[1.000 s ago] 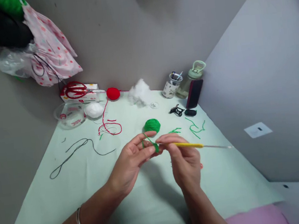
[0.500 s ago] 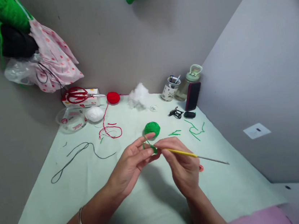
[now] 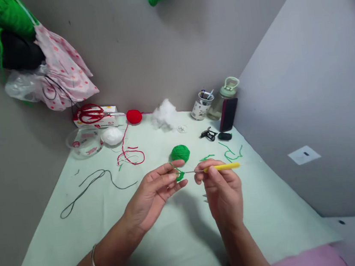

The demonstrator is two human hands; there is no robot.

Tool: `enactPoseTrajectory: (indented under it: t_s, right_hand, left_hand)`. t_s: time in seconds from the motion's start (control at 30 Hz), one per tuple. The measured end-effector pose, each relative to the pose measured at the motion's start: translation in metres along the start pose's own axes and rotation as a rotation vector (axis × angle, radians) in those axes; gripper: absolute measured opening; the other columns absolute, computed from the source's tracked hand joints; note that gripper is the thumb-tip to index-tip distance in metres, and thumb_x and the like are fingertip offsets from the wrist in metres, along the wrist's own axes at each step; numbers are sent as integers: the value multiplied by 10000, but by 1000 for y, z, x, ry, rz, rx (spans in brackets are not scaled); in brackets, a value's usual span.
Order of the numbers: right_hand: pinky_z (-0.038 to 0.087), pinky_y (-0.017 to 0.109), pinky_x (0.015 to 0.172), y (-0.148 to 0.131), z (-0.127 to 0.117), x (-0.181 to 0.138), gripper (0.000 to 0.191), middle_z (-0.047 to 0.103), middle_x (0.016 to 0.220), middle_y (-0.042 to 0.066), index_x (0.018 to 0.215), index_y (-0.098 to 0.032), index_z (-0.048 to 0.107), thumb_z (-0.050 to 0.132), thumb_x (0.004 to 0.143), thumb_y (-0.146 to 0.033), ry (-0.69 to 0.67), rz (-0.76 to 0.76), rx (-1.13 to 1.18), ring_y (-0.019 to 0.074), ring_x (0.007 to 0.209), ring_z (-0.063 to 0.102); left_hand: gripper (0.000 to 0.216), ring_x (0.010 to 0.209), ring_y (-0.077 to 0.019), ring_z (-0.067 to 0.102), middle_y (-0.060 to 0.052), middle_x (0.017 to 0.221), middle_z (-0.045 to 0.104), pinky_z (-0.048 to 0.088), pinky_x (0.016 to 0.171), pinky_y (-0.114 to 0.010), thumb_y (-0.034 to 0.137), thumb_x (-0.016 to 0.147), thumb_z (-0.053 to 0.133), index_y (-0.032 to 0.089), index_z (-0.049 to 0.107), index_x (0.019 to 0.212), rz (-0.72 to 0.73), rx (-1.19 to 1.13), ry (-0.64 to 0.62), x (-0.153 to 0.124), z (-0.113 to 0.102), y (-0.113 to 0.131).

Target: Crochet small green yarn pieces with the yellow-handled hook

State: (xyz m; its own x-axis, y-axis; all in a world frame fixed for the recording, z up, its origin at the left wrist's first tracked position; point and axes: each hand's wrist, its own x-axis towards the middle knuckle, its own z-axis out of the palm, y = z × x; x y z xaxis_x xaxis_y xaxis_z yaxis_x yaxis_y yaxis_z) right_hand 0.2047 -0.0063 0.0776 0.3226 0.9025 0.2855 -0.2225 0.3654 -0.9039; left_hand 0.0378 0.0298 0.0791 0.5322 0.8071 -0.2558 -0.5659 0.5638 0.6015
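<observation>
My left hand (image 3: 154, 192) pinches a small green crochet piece (image 3: 179, 176) between thumb and fingers above the pale green table cover (image 3: 79, 231). My right hand (image 3: 223, 190) is closed on the yellow handle of a crochet hook (image 3: 222, 167), held level, its thin metal tip reaching left into the green piece. A strand of green yarn runs from the piece up to a green yarn ball (image 3: 180, 153) lying just behind my hands.
A red yarn ball (image 3: 134, 116), red strands (image 3: 130, 155), white stuffing (image 3: 165, 113), red scissors on a box (image 3: 92, 113), a clear bowl (image 3: 84, 141), a black cord (image 3: 90, 184), a pen cup (image 3: 202, 105), a bottle (image 3: 225, 97), green scraps (image 3: 232, 154). Walls close in behind and right.
My right hand has turned the hook level and slid back along it to the yellow handle, so the tip points left into the piece. The left hand keeps its pinch.
</observation>
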Motion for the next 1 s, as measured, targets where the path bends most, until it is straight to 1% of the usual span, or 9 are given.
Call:
enactPoseTrajectory:
  t_s: [0.13, 0.27, 0.37, 0.5, 0.57, 0.67, 0.73, 0.87, 1.0]
  right_hand:
    - [522, 267, 634, 3, 3, -1, 146, 707, 857, 34, 892, -235, 818, 710, 952, -314, -17, 65, 77, 109, 665, 626]
    - [554, 294, 691, 9, 2, -5, 146, 727, 936, 35, 977, -259, 816, 683, 981, -317, -104, 27, -10, 128, 723, 665]
    - [567, 310, 716, 12, 1, -6, 162, 734, 973, 39, 1016, -263, 804, 649, 1004, -309, -132, 12, -52, 148, 776, 684]
    - [574, 314, 698, 11, 1, -5, 161, 739, 946, 39, 1011, -257, 799, 645, 1004, -305, -124, -10, -50, 149, 752, 678]
    - [571, 306, 692, 11, 1, -5, 158, 744, 942, 36, 1009, -261, 801, 648, 1003, -297, -124, -17, -46, 140, 737, 673]
    - [567, 299, 687, 11, 1, -4, 160, 750, 952, 36, 1008, -266, 804, 645, 1005, -284, -126, -18, -47, 133, 733, 669]
    - [566, 296, 680, 12, 2, -4, 162, 751, 957, 38, 1010, -266, 805, 644, 1006, -282, -126, -23, -52, 133, 733, 669]
    - [564, 286, 682, 13, 2, -4, 159, 749, 958, 34, 1003, -265, 806, 648, 1004, -278, -125, -28, -45, 125, 731, 667]
    - [555, 284, 649, 10, 2, -2, 146, 742, 911, 36, 962, -251, 803, 668, 987, -302, -61, -27, -23, 127, 696, 658]
  left_hand:
    - [219, 885, -138, 656, -34, 960, 716, 547, 1023, -351, 199, 813, 823, 172, 834, 1030, 42, 52, 16, -3, 3, -1]
    - [248, 999, -188, 691, -41, 1015, 738, 504, 1051, -366, 244, 856, 795, 202, 805, 1100, 69, 142, -35, -4, 7, -3]
    - [240, 1038, -191, 683, -50, 1054, 749, 484, 1063, -366, 245, 881, 774, 202, 794, 1116, 80, 179, -84, -5, 9, -4]
    - [236, 1046, -197, 664, -55, 1145, 733, 469, 1063, -382, 276, 892, 776, 212, 790, 1119, 93, 214, -56, -6, 9, -3]
    - [253, 977, -175, 648, -47, 1133, 723, 477, 1002, -352, 300, 881, 796, 225, 795, 1122, 92, 235, -14, -5, 8, -2]
    - [235, 805, -124, 580, -22, 989, 693, 477, 863, -303, 302, 837, 838, 223, 813, 1057, 104, 238, 36, -4, 8, -1]
    - [259, 746, -109, 540, -9, 924, 660, 465, 804, -288, 291, 821, 851, 222, 812, 1068, 97, 231, 46, -4, 8, -2]
    - [421, 744, -99, 529, -5, 925, 645, 453, 774, -264, 285, 830, 856, 249, 771, 1241, 26, 203, 23, -3, 5, -3]
    - [383, 699, -79, 471, 0, 866, 605, 480, 776, -252, 269, 831, 856, 219, 794, 1205, -1, 107, -1, -2, 1, -3]
